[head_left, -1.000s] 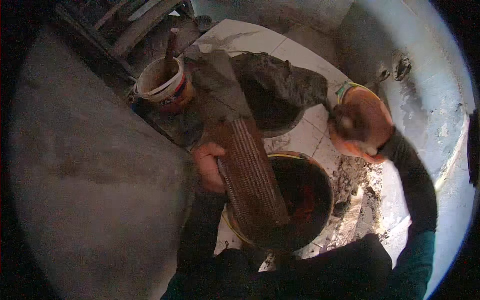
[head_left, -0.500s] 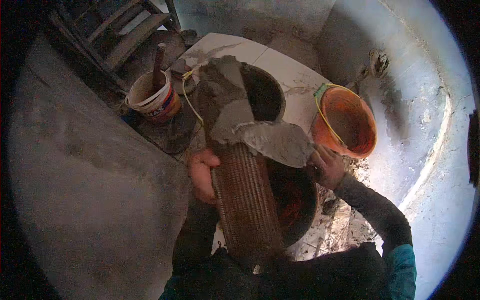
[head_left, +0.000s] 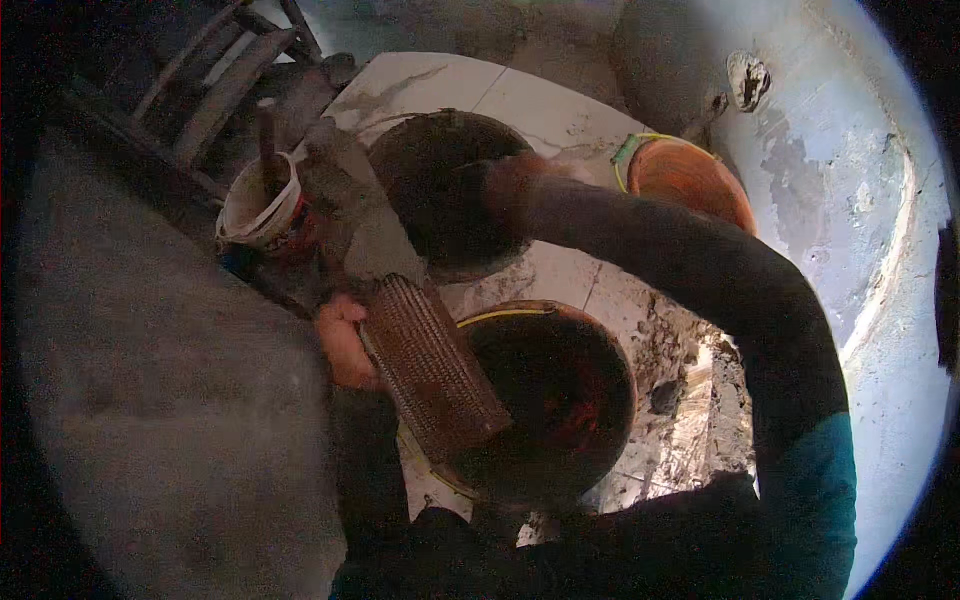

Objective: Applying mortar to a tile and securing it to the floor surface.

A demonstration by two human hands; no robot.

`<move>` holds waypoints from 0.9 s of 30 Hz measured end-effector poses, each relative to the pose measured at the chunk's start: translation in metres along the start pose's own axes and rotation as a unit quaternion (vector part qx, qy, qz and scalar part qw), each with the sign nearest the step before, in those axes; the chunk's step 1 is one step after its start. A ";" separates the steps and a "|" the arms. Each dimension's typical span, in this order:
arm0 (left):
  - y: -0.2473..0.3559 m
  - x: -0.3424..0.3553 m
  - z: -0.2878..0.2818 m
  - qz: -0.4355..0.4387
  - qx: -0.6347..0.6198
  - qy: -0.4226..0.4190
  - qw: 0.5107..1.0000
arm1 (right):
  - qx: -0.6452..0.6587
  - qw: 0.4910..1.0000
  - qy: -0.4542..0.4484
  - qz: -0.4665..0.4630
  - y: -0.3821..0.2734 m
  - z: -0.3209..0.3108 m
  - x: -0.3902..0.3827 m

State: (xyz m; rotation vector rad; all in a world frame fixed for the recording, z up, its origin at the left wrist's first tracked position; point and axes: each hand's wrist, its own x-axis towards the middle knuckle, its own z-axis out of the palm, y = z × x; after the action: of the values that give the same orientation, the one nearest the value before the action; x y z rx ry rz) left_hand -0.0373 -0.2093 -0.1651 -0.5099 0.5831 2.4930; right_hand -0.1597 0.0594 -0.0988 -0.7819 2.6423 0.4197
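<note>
My left hand (head_left: 348,340) grips the left edge of a long brown ridged mortar board (head_left: 435,360), thumb over its top. Grey wet mortar (head_left: 368,225) covers the board's far part, while the near part shows bare ridges. The board slants over the near black bucket (head_left: 628,410), whose inside is dark. My right arm reaches across to the far round tub (head_left: 430,205). Over its dark mouth my right hand (head_left: 515,185) is smeared by motion, its fingers unreadable. The trowel seen earlier does not show now.
An orange bucket (head_left: 690,178) with a yellow handle stands far right by the pale wall (head_left: 850,190). At left is a white pail (head_left: 290,215) with a handled tool (head_left: 267,145) in it, near a wooden ladder-like frame (head_left: 240,90). Rubble (head_left: 665,390) lies right of the near bucket.
My right hand has left the board, where it held a trowel against the mortar, and moved far-left over the far tub. The board with mortar has shifted left and tilted further.
</note>
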 end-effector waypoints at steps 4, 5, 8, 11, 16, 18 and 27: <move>0.004 0.014 -0.010 -0.034 -0.002 -0.067 0.997 | -0.052 0.997 -0.057 0.003 -0.033 0.007 0.062; 0.006 0.017 -0.011 -0.012 0.026 -0.052 0.998 | -0.063 0.995 -0.071 -0.016 -0.033 0.007 0.067; 0.002 0.020 -0.019 -0.016 -0.062 -0.113 0.992 | -0.118 0.977 -0.078 -0.161 -0.012 0.009 0.064; 0.003 0.022 -0.027 -0.066 -0.158 -0.165 0.971 | -0.128 0.953 -0.094 -0.259 0.003 0.006 0.057; 0.000 0.028 -0.039 0.076 -0.058 -0.065 0.993 | -0.139 0.927 -0.241 -0.251 -0.006 -0.014 0.061; -0.003 0.027 -0.037 0.173 0.008 0.010 0.985 | -0.137 0.919 -0.300 -0.214 0.003 -0.026 0.057; -0.003 0.001 -0.008 0.093 -0.029 -0.098 0.990 | 0.516 0.795 -0.318 0.024 0.056 -0.008 -0.022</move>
State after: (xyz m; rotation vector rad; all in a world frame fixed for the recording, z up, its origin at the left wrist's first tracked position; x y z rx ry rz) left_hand -0.0344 -0.2103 -0.1730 -0.2369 0.5013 2.7041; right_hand -0.1763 0.1116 -0.0724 -0.1378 1.7995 -0.6370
